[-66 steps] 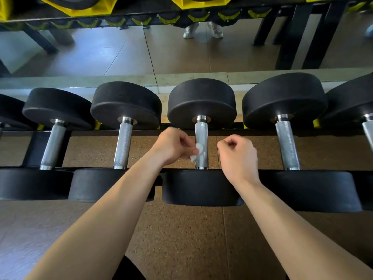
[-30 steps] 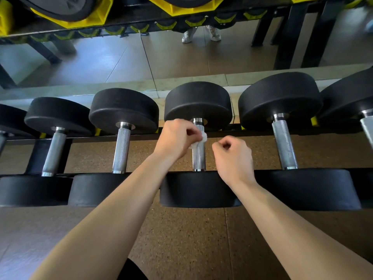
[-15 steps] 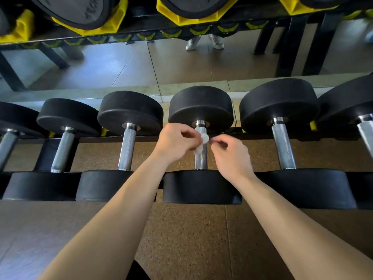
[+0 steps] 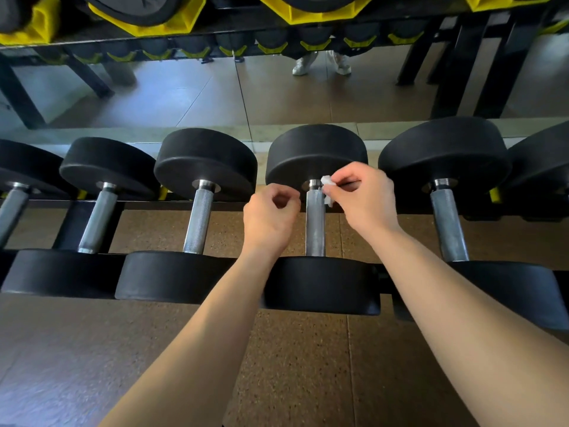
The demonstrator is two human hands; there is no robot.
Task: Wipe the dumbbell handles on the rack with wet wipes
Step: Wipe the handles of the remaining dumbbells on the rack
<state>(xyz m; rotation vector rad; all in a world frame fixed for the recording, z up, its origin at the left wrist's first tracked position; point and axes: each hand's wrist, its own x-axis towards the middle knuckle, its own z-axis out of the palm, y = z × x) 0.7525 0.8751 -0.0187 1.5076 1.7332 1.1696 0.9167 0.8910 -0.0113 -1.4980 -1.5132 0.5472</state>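
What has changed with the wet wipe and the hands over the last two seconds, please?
The wet wipe passed from the left hand to the right hand, which now pinches it at the far end of the handle. The left hand holds nothing. The dumbbells stayed put.

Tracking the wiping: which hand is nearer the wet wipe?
Right. The right hand pinches the wet wipe; the left hand is across the handle, apart from it.

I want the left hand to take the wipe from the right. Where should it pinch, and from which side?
Probably pinch the white tuft of the wipe that pokes out above the right hand's fingertips, coming from the left over the handle; its lower tail hangs right of the handle, under that hand.
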